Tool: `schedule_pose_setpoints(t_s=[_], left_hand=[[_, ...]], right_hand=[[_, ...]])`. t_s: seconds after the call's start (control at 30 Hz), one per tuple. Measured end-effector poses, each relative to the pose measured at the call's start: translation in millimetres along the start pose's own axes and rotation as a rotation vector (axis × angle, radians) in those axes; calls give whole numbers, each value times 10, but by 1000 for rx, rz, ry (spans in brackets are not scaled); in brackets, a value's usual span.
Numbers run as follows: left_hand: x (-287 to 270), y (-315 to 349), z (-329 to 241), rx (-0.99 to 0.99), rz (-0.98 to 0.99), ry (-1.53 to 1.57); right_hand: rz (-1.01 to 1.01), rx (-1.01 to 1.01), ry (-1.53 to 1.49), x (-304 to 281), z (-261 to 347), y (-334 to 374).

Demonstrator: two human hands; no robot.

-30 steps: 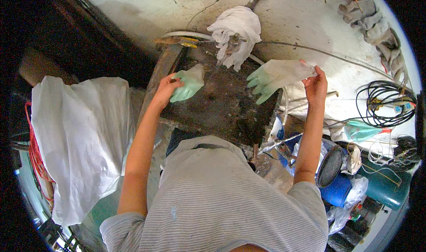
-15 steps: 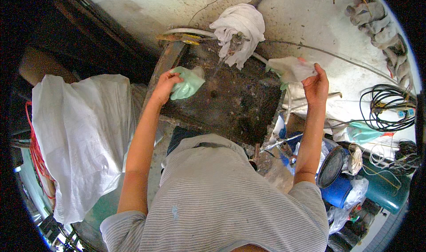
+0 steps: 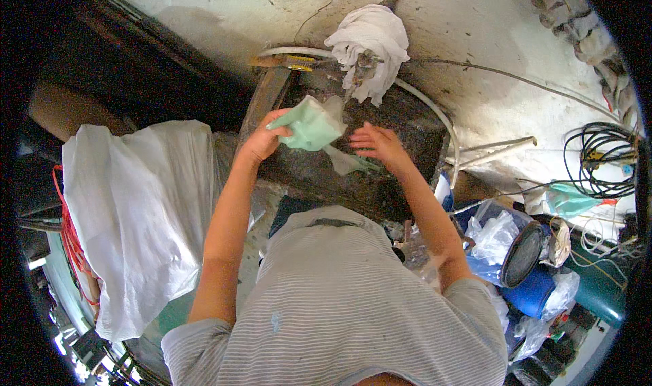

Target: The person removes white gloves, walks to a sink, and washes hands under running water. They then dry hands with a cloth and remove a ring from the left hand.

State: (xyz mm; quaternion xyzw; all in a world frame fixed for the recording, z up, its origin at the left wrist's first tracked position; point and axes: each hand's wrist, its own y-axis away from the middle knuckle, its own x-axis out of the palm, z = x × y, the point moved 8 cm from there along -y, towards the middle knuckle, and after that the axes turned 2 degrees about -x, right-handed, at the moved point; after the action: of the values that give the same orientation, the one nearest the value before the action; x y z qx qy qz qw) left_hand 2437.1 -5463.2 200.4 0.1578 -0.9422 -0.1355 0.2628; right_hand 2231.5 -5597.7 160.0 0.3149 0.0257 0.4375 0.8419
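My left hand [image 3: 263, 138] is closed on a thin pale green plastic sheet [image 3: 309, 129] with a cloudy, see-through edge, held above the dark basin. Just below it, a second greenish film strip [image 3: 345, 160] stretches toward my right hand; whether the two are one piece, I cannot tell. My right hand [image 3: 379, 145] is over the right half of the basin, its fingers stretched out beside the strip. No grip on the film shows there. Beyond both hands, a white cloth [image 3: 370, 36] wraps a fixture, probably a tap, on the wall.
The dark, stained basin [image 3: 305, 182] lies below my hands, with a yellow-bristled brush [image 3: 299, 63] at its far left corner. A pale hose [image 3: 445, 118] curves along the right. White sheeting [image 3: 139, 209] covers something at left. Blue drums [image 3: 530, 292] and coiled black cable [image 3: 598, 152] are at right.
My right hand has come inward and down from the far right, and its fingers have opened. The whitish film it held is now close to the left hand's green sheet.
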Motion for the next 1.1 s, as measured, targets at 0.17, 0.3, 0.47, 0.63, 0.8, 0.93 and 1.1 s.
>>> schedule_pose_setpoints(t_s=[0.17,0.3,0.47,0.63,0.8,0.93,1.1], left_hand=[[25,-104,261,-86,206,-50],[-156,-204,326,-100,66,20],[-1059,-142,477,-197,-744,-941],[-204,-526,373,-4,-343,-487],[569,-654,136,-299,-340,-202],[559,-882,144,-110,-269,-425],[669,-865,-10,146,-223,-235]], right_hand=[[287,177,-700,565,198,-182],[54,-144,-570,138,20,-671],[-221,-322,-267,76,290,-576],[-397,-527,313,135,481,-333],[-545,-851,560,212,688,-82],[-518,-908,775,292,761,92],[-578,-950,644,253,1309,601]])
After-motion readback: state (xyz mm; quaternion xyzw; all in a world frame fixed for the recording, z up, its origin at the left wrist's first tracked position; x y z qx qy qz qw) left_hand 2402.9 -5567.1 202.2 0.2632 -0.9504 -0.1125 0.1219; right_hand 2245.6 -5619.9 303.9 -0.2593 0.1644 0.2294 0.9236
